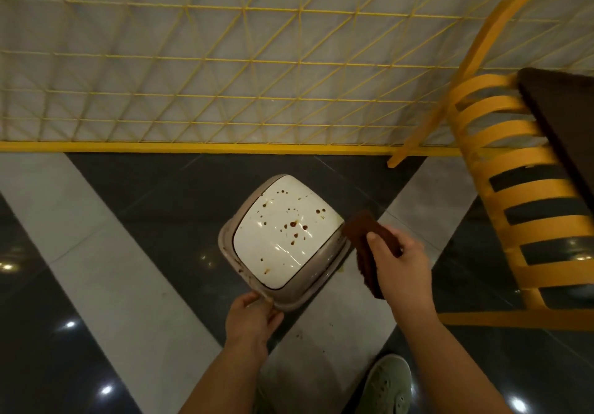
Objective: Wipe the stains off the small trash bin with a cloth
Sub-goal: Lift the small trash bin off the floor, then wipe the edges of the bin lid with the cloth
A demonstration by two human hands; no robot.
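Note:
The small trash bin (321, 277) stands on the floor in the middle of the head view, seen from above. It has a beige rim and a glossy white lid (283, 259) dotted with several brown stains. My left hand (252, 315) grips the bin's near corner at the rim. To the right of the bin, my right hand (397, 267) holds a dark brown cloth (363, 232). The cloth's far end hangs beside the lid's right corner, just off the white surface.
A yellow slatted chair (514, 188) and a dark tabletop (565, 124) stand at the right. A yellow wire-mesh fence (193, 92) with a yellow base bar runs behind the bin. Glossy dark and grey floor tiles lie around. My shoe (385, 384) shows at the bottom.

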